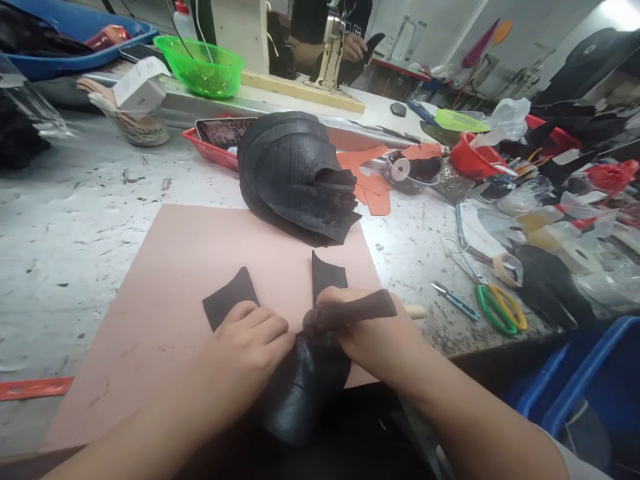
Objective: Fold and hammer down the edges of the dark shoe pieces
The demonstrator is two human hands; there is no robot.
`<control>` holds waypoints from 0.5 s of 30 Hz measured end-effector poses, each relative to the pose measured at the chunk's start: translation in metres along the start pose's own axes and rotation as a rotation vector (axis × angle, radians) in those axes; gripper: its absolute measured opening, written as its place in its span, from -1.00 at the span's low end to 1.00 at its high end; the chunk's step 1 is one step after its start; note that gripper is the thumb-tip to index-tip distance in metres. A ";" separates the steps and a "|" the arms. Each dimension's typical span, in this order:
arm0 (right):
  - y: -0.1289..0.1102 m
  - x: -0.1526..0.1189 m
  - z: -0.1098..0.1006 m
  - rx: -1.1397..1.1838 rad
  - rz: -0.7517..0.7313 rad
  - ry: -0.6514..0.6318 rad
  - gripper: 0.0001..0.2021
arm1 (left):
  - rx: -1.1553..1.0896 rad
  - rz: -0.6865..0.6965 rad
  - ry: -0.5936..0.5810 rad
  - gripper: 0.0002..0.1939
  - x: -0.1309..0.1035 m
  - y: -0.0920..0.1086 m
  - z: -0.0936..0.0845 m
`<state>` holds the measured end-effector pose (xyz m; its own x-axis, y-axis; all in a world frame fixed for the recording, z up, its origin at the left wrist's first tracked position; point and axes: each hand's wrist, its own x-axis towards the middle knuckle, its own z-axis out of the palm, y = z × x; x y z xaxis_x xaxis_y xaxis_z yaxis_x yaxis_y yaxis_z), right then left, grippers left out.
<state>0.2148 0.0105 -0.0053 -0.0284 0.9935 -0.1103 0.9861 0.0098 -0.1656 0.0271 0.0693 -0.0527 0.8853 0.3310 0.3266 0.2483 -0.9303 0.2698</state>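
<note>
My left hand [250,347] has its fingers bent together and pinches the edge of a black leather shoe upper [295,400], whose curved part hangs over the table's front edge. In my right hand [375,340] is a hammer with a dark, flared head [355,312]; the pale end of its wooden handle [415,311] sticks out behind the fist. The round hammer face rests on or just over the upper's seam, close beside my left fingertips. Flat black flaps of the piece, one on the left [233,297] and one on the right [329,275], lie on the pink board [155,280].
A stack of black uppers [295,173] sits at the board's far edge. To the right lie thread snips [455,300], green-and-yellow scissors [500,308] and a tape roll [507,269]. A green basket [205,67] stands behind, near a sewing machine [330,53] and another person's hand [354,48].
</note>
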 end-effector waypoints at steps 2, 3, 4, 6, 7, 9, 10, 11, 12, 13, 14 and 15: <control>-0.002 0.000 0.000 0.003 -0.050 -0.017 -0.85 | 0.033 0.019 -0.012 -0.70 0.002 0.002 -0.003; -0.002 0.000 0.000 -0.010 -0.070 -0.022 -0.84 | 0.039 0.028 -0.016 -0.69 0.003 0.002 -0.004; -0.003 0.001 0.000 -0.022 -0.079 -0.019 -0.83 | 0.041 0.036 -0.017 -0.69 0.004 0.002 -0.004; -0.005 0.001 -0.001 -0.017 -0.078 -0.005 -0.81 | 0.039 0.051 -0.024 -0.68 0.004 0.000 -0.005; -0.006 0.002 -0.001 0.001 -0.079 -0.006 -0.80 | 0.035 0.054 -0.038 -0.68 0.004 -0.001 -0.005; -0.006 0.001 -0.002 0.033 -0.087 -0.040 -0.81 | 0.019 0.038 -0.062 -0.69 0.004 -0.004 -0.003; -0.005 0.000 -0.003 0.039 -0.088 -0.064 -0.82 | 0.003 0.024 -0.079 -0.70 0.004 -0.005 -0.002; -0.003 -0.002 -0.004 0.038 -0.077 -0.086 -0.82 | -0.017 0.008 -0.098 -0.72 0.003 -0.006 -0.001; 0.000 -0.006 -0.006 0.035 -0.050 -0.100 -0.83 | -0.035 -0.010 -0.114 -0.72 0.003 -0.007 -0.001; 0.003 -0.011 -0.007 0.041 -0.013 -0.106 -0.83 | -0.051 -0.024 -0.132 -0.73 0.004 -0.007 0.000; 0.006 -0.017 -0.009 0.060 0.025 -0.095 -0.83 | -0.062 -0.035 -0.152 -0.74 0.004 -0.007 0.000; 0.009 -0.023 -0.009 0.091 0.057 -0.077 -0.83 | -0.068 -0.047 -0.174 -0.74 0.005 -0.007 0.000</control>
<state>0.2263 -0.0117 0.0046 0.0111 0.9805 -0.1964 0.9678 -0.0600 -0.2445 0.0293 0.0775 -0.0527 0.9295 0.3359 0.1523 0.2690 -0.9000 0.3431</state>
